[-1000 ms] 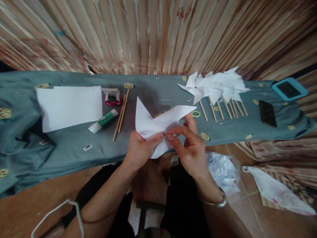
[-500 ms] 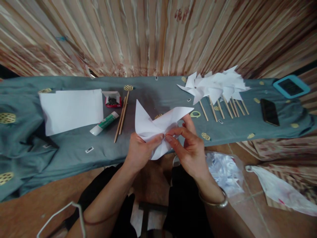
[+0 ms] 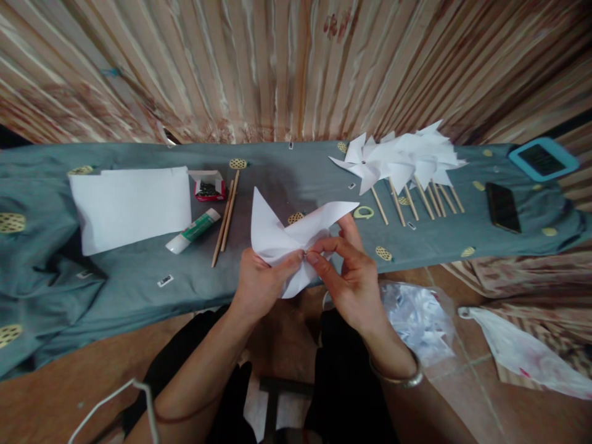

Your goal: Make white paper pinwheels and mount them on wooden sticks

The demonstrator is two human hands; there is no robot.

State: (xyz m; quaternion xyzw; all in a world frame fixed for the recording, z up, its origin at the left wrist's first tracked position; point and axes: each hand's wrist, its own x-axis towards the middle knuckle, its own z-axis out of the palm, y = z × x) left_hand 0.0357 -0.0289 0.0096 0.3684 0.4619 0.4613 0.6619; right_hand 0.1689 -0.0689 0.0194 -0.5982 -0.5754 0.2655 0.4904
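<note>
My left hand [image 3: 259, 280] grips a folded white paper pinwheel [image 3: 272, 231] above the table's front edge, its thumb pressed near the middle where the folded corners meet. At that centre, thumb and forefinger of my right hand [image 3: 355, 280] pinch a small pin [image 3: 304, 253], mostly covered by the fingertips. The other right fingers lie behind a paper blade. No stick shows on this pinwheel. Left of it, two wooden sticks [image 3: 226, 219] lie next to a small red box [image 3: 209, 186] of dark little pieces.
A glue stick [image 3: 193, 231] and white paper sheets [image 3: 132, 206] lie at left on the cloth-covered table [image 3: 277, 166]. Several stick-mounted pinwheels [image 3: 407, 157], green-handled scissors [image 3: 363, 212], a phone [image 3: 503, 208] and a blue-framed tablet [image 3: 543, 159] are at right. A plastic bag [image 3: 419, 320] sits on the floor.
Both hands keep the same hold on the pinwheel, with only a very slight shift at the fingertips. The whole view has drifted a little; the table items lie as before.
</note>
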